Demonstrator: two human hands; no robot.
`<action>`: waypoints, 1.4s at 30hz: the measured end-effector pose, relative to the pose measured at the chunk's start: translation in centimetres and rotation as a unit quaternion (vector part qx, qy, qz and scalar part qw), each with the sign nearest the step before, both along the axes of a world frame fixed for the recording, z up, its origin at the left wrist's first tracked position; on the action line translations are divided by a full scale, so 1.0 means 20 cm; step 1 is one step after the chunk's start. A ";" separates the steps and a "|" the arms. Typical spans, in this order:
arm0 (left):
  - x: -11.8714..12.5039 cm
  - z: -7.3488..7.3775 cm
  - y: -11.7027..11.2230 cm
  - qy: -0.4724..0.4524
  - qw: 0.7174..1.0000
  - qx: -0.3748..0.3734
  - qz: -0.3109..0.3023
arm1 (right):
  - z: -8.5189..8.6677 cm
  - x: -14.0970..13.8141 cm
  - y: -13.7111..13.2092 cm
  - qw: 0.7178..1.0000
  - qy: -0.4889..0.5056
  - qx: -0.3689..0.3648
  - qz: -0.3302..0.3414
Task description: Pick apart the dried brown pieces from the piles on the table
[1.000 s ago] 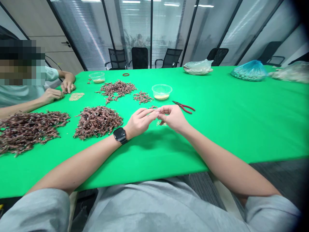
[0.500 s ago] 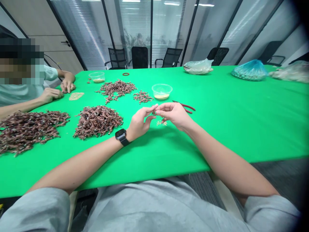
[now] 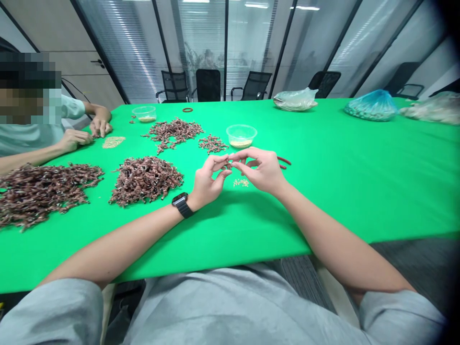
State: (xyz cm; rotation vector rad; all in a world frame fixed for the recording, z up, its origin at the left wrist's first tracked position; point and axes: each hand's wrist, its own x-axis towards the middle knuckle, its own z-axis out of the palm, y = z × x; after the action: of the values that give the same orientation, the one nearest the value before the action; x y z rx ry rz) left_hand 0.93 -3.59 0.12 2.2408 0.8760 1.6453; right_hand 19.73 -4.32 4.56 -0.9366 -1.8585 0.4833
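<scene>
My left hand (image 3: 207,179), with a black watch on its wrist, and my right hand (image 3: 260,168) meet fingertip to fingertip above the green table (image 3: 341,182). Together they pinch one small brown pod (image 3: 227,166). Just below the fingers a little heap of pale seeds (image 3: 240,182) lies on the cloth. A large pile of brown pods (image 3: 144,178) sits to the left of my left hand.
A clear bowl with seeds (image 3: 240,136) and red-handled pliers (image 3: 283,162) lie just behind my hands. More pod piles (image 3: 175,131) (image 3: 39,189) spread leftward, where another person's hands (image 3: 86,134) work. Plastic bags (image 3: 372,105) and chairs (image 3: 208,85) stand at the far side.
My hands have risen a little off the cloth and my fingers have shifted on the pod, with the right hand now covering more of the pliers.
</scene>
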 end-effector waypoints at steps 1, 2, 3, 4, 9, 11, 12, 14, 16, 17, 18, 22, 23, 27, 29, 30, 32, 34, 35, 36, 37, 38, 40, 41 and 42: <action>0.00 0.00 0.00 -0.001 1.000 -0.001 -0.001 | 0.00 0.00 0.00 1.000 -0.006 0.006 -0.001; 0.00 0.00 0.00 -0.003 1.000 0.000 -0.003 | 0.00 0.00 0.01 1.000 -0.010 0.012 -0.001; 0.00 0.00 0.00 -0.004 1.000 0.001 -0.005 | 0.00 0.00 0.01 1.000 -0.013 0.020 0.001; 0.00 0.00 0.00 -0.005 1.000 0.001 -0.007 | 0.00 0.00 0.01 0.999 -0.015 0.028 0.003; 0.00 0.01 -0.01 -0.005 1.000 0.004 -0.016 | 0.00 0.00 0.01 0.998 -0.016 0.056 0.012; 0.00 0.01 -0.01 -0.004 1.000 0.009 -0.020 | 0.01 0.00 0.00 0.999 -0.021 0.049 0.007; 0.00 0.01 -0.01 -0.002 1.000 0.010 -0.020 | 0.01 -0.01 0.00 0.999 -0.024 0.043 0.004; 0.00 0.00 0.00 0.002 1.000 0.010 -0.019 | 0.01 -0.01 0.00 0.999 -0.029 0.030 0.000; 0.00 0.00 0.00 0.007 1.000 0.009 -0.015 | 0.01 -0.01 0.00 0.999 -0.030 0.021 0.003; 0.00 0.00 -0.01 0.008 1.000 0.010 -0.014 | 0.01 -0.01 -0.01 0.999 -0.028 0.019 0.006; -0.01 0.00 -0.01 0.010 1.000 0.014 -0.013 | 0.01 -0.01 -0.01 0.999 -0.024 0.017 0.010; -0.02 -0.02 0.00 0.035 0.999 0.039 -0.008 | 0.01 -0.01 -0.01 1.000 -0.003 -0.010 0.024; -0.02 -0.02 0.00 0.045 0.998 0.046 -0.007 | 0.01 -0.01 -0.02 0.999 0.005 -0.028 0.027; -0.05 -0.04 0.06 0.090 0.989 0.112 -0.019 | 0.03 -0.02 -0.03 0.992 0.037 -0.108 0.050; -0.07 -0.04 0.09 0.116 0.977 0.174 -0.025 | 0.05 -0.03 -0.03 0.985 0.057 -0.148 0.069; -0.08 -0.03 0.11 0.131 0.970 0.201 -0.027 | 0.05 -0.03 -0.03 0.979 0.074 -0.174 0.080; -0.09 -0.02 0.13 0.155 0.960 0.231 -0.033 | 0.05 -0.03 -0.02 0.961 0.115 -0.231 0.101; -0.10 -0.01 0.14 0.164 0.959 0.228 -0.035 | 0.04 -0.03 -0.02 0.944 0.148 -0.274 0.112; -0.10 -0.01 0.13 0.161 0.962 0.219 -0.034 | 0.04 -0.03 -0.01 0.939 0.158 -0.284 0.113; -0.10 -0.01 0.12 0.156 0.966 0.204 -0.030 | 0.03 -0.03 -0.01 0.937 0.165 -0.287 0.111; -0.09 0.00 0.11 0.148 0.971 0.185 -0.025 | 0.03 -0.03 -0.01 0.938 0.168 -0.284 0.108; -0.09 0.00 0.09 0.137 0.977 0.164 -0.021 | 0.03 -0.02 0.00 0.940 0.169 -0.277 0.104; -0.07 0.00 0.06 0.112 0.986 0.118 -0.020 | 0.02 -0.02 0.01 0.950 0.160 -0.252 0.093; -0.06 -0.01 0.05 0.098 0.990 0.097 -0.021 | 0.02 -0.02 0.01 0.957 0.150 -0.233 0.086; -0.05 -0.01 0.04 0.085 0.993 0.079 -0.022 | 0.02 -0.02 0.01 0.965 0.139 -0.208 0.077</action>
State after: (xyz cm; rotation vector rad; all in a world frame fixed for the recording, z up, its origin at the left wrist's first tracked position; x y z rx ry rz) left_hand -0.07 -2.80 -0.01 2.5196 0.7519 1.5725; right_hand 19.31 -4.08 5.01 -0.9413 -1.6068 1.0768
